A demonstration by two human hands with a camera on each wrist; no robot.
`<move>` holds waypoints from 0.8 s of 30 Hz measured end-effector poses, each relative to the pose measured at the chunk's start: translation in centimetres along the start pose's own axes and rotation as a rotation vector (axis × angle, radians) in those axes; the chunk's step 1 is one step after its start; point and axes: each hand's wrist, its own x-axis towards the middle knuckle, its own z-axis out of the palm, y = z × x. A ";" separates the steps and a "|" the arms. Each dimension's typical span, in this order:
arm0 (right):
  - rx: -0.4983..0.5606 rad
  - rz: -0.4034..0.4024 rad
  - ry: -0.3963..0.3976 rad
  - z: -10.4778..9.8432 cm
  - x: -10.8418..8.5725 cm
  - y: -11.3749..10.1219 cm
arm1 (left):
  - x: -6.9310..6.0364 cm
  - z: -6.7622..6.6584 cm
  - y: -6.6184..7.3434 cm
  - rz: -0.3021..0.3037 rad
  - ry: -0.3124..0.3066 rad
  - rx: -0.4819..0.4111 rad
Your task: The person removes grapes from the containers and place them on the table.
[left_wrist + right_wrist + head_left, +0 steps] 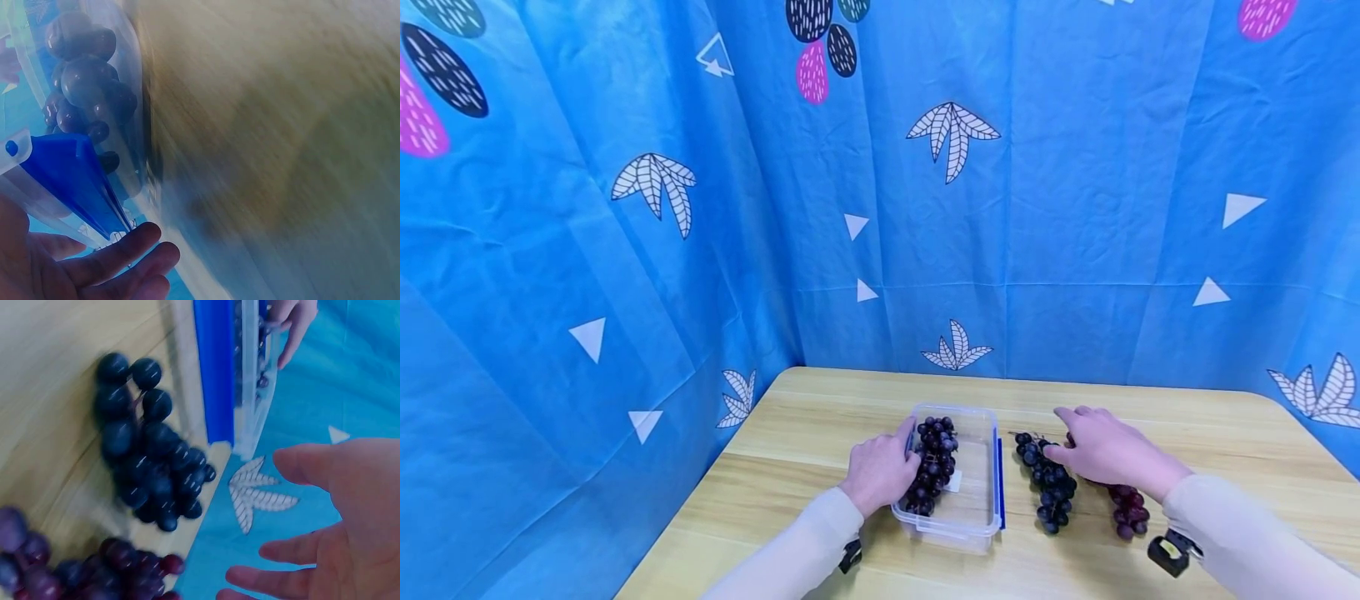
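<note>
A clear plastic container (958,527) with blue side flaps stands on the table, holding a bunch of dark purple grapes (936,454) along its left side. My left hand (878,471) grips the container's left edge; in the left wrist view its fingers (134,247) are by the blue flap (78,178). To the container's right lies a blue-black bunch of grapes (1051,483), and farther right a reddish bunch (1127,510), partly hidden by my right hand (1108,450). That hand is over the two bunches, thumb and fingers spread, nothing held.
The wooden table (790,467) extends to both sides of the container. A blue patterned curtain (1075,208) hangs behind the table and along its left. A small black device (1171,552) is strapped at the right wrist.
</note>
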 end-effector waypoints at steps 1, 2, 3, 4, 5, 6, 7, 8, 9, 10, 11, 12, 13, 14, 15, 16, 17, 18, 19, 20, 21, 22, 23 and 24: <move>-0.002 -0.011 -0.005 -0.1 0.2 -0.5 | 0.0 0.0 0.0 0.000 0.001 0.000; -0.001 -0.018 -0.011 -0.2 0.3 -1.0 | 0.0 0.0 0.0 0.000 0.002 0.001; -0.002 -0.027 -0.015 -0.2 0.5 -1.4 | 0.0 0.0 0.0 -0.001 0.001 -0.001; -0.002 -0.038 -0.016 -0.3 0.8 -1.8 | 0.0 0.0 0.0 -0.002 0.001 -0.002; -0.001 -0.045 -0.021 -0.4 1.0 -2.2 | 0.0 0.0 -0.1 -0.003 0.000 -0.003; 0.001 -0.050 -0.026 -0.4 1.2 -2.6 | 0.0 0.0 -0.1 -0.003 -0.002 -0.005; 0.003 -0.055 -0.031 -0.5 1.4 -2.9 | 0.0 0.0 -0.1 -0.003 -0.002 -0.007; 0.009 -0.063 -0.037 -0.6 1.7 -3.3 | -0.1 0.0 -0.1 -0.002 -0.002 -0.009; 0.012 -0.070 -0.043 -0.6 2.0 -3.6 | -0.1 0.0 -0.1 0.000 -0.002 -0.011; 0.016 -0.077 -0.050 -0.6 2.2 -3.8 | -0.1 0.0 -0.1 0.002 0.000 -0.014; 0.022 -0.081 -0.061 -0.7 2.5 -4.1 | -0.1 0.0 -0.1 0.003 0.000 -0.015; 0.029 -0.086 -0.070 -0.7 2.7 -4.3 | -0.1 0.0 -0.1 0.005 0.001 -0.017; 0.035 -0.095 -0.079 -0.8 3.0 -4.5 | -0.1 0.0 -0.2 0.005 0.003 -0.018; 0.046 -0.100 -0.090 -0.8 3.2 -4.8 | -0.1 0.0 -0.2 0.005 0.003 -0.017; 0.055 -0.103 -0.102 -0.9 3.4 -5.0 | -0.1 0.0 -0.2 0.004 0.002 -0.018; 0.065 -0.104 -0.116 -0.9 3.7 -5.1 | -0.1 0.0 -0.2 0.002 0.001 -0.019; 0.076 -0.105 -0.130 -0.9 3.9 -5.3 | -0.1 0.0 -0.2 0.001 -0.001 -0.018; 0.084 -0.106 -0.141 -0.9 4.1 -5.5 | 0.0 0.0 -0.2 0.000 -0.003 -0.019; 0.089 -0.110 -0.154 -1.0 4.4 -5.6 | 0.0 0.0 -0.2 0.000 -0.004 -0.022; 0.099 -0.109 -0.167 -1.0 4.6 -5.8 | 0.0 0.0 -0.1 0.000 -0.006 -0.021; 0.104 -0.111 -0.180 -1.0 4.8 -6.0 | 0.0 0.0 -0.1 0.001 -0.006 -0.025; 0.111 -0.111 -0.189 -1.0 5.0 -6.1 | 0.0 0.0 -0.1 0.002 -0.007 -0.027; 0.118 -0.114 -0.198 -1.0 5.2 -6.3 | -0.1 0.0 -0.1 0.004 -0.005 -0.028; 0.124 -0.119 -0.206 -1.0 5.4 -6.5 | -0.1 0.0 -0.1 0.005 -0.005 -0.030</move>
